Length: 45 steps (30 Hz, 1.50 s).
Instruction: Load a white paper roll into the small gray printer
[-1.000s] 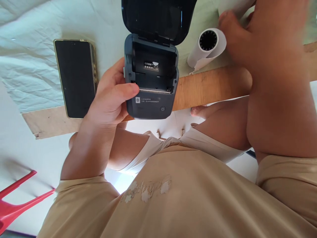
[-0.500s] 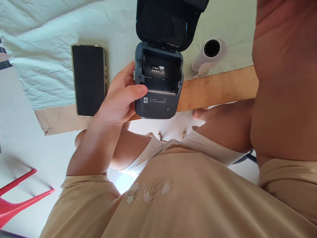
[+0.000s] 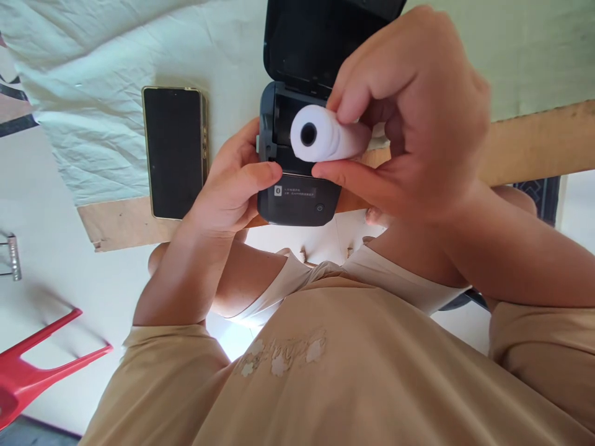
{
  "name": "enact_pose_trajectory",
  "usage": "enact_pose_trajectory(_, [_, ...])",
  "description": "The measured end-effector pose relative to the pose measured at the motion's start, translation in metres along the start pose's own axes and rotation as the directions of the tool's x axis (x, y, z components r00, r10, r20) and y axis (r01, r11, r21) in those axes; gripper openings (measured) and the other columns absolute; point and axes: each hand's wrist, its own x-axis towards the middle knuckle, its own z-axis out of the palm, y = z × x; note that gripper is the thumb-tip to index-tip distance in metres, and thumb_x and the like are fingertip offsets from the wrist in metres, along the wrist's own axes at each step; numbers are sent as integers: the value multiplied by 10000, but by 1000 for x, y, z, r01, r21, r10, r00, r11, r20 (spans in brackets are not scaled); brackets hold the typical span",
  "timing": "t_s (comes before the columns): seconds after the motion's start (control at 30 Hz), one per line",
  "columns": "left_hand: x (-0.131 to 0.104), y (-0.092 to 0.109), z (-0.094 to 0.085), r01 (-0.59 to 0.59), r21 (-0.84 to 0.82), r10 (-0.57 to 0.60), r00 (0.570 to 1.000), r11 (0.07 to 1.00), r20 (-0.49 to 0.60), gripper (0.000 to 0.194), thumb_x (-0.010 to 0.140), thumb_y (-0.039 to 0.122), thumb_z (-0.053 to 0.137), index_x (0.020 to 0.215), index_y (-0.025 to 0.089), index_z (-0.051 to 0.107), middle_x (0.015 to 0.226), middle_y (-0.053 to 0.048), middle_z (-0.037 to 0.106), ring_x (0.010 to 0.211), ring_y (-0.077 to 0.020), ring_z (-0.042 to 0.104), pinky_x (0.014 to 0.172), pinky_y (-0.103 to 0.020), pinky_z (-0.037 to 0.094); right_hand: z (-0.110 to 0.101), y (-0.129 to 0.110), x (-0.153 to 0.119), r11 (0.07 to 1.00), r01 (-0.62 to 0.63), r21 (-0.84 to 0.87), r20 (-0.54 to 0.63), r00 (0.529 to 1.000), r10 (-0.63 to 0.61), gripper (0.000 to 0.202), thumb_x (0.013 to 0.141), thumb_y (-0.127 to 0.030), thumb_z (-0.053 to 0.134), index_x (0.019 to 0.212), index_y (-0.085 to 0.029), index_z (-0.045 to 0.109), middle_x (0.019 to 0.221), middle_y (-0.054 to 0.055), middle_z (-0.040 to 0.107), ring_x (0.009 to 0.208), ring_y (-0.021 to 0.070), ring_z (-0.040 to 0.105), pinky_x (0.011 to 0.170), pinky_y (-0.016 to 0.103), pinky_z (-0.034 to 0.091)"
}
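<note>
My left hand (image 3: 237,176) is closed around the left side of a dark grey portable label printer (image 3: 300,207), its thumb on the front edge. The printer's black lid (image 3: 320,43) is swung up, leaving the paper compartment exposed. My right hand (image 3: 413,118) pinches a white paper roll (image 3: 341,139) between thumb and fingers, tilted above the compartment with its dark core facing left. The roll hides much of the compartment, and whether it touches the inside I cannot tell.
A phone (image 3: 174,152) with a dark screen lies left of the printer on the pale green cloth (image 3: 102,56). The table's wooden edge (image 3: 125,223) runs along my side. A red plastic stool (image 3: 41,365) stands on the floor at lower left.
My right hand has come in from the right, bringing a white paper roll over the open printer. The roll that stood right of the printer is now out of sight. My left hand keeps its grip.
</note>
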Motion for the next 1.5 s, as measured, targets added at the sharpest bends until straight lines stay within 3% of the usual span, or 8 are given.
enact_pose_trajectory(0.23, [1, 0, 3, -91, 8, 92, 995, 996, -27, 515, 681, 420, 872, 1038, 117, 657, 925, -57, 711, 714, -194, 751, 501, -235, 524, 1, -20, 16, 997, -20, -69, 39, 999, 23, 98, 999, -273, 611, 917, -254, 561, 1097, 26, 714, 1049, 218, 693, 959, 424, 597])
enact_pose_trajectory(0.4, [-2, 4, 2, -6, 54, 7, 1000, 999, -19, 604, 696, 472, 903, 1151, 152, 666, 1105, -129, 753, 960, -310, 811, 601, -312, 614, 3, -20, 28, 983, -104, -153, 110, 986, 121, 180, 855, -79, 578, 844, -256, 550, 1173, 12, 700, 1147, 238, 691, 1020, 443, 585])
enact_pose_trajectory(0.57, [-3, 5, 2, 32, 55, -31, 999, 998, -16, 716, 645, 556, 948, 1193, 191, 665, 1070, -109, 762, 1104, -365, 806, 690, -337, 653, 2, -23, 31, 974, -143, -175, 147, 975, 169, 150, 871, -144, 618, 826, -255, 527, 1172, 24, 691, 1137, 267, 684, 995, 467, 567])
enact_pose_trajectory(0.8, [-2, 8, 3, 63, 95, -62, 998, 993, -19, 718, 629, 590, 950, 1172, 212, 670, 1016, -81, 769, 1067, -323, 802, 696, -322, 633, 3, -20, 25, 934, -176, -310, 219, 943, 250, 167, 912, -143, 493, 982, -270, 575, 994, -16, 727, 875, 201, 660, 721, 369, 466])
enact_pose_trajectory(1.0, [0, 6, 2, 6, 123, -4, 1000, 992, -17, 709, 661, 637, 923, 1135, 184, 652, 1087, -124, 730, 1191, -366, 749, 752, -384, 649, 2, -13, 22, 941, -107, -321, 253, 948, 194, 157, 906, -242, 617, 1048, -293, 662, 1162, -1, 747, 1023, 247, 684, 792, 389, 501])
enact_pose_trajectory(1.13, [0, 8, 0, 48, 94, -49, 999, 994, 12, 736, 630, 578, 965, 1162, 182, 646, 950, -75, 710, 968, -302, 789, 655, -336, 600, -1, -16, 29, 923, -124, -365, 326, 911, 252, 83, 903, -268, 636, 958, -285, 696, 1074, -1, 757, 966, 249, 675, 748, 391, 465])
enact_pose_trajectory(1.27, [-2, 13, 4, 43, 79, -46, 998, 996, 38, 690, 701, 557, 937, 1213, 181, 665, 861, -14, 695, 718, -197, 748, 552, -293, 568, -4, -28, 36, 850, -181, -495, 362, 846, 391, 172, 879, -230, 628, 1035, -231, 700, 1159, 54, 769, 1024, 290, 686, 816, 403, 459])
enact_pose_trajectory(1.5, [1, 3, 2, -5, 176, 6, 1000, 984, -8, 836, 694, 752, 883, 1279, 191, 681, 1092, -106, 741, 1144, -401, 802, 672, -404, 687, -2, -41, 37, 746, -291, -599, 296, 785, 544, 230, 997, -255, 531, 1150, -244, 703, 1047, 87, 768, 1170, 366, 688, 898, 438, 467])
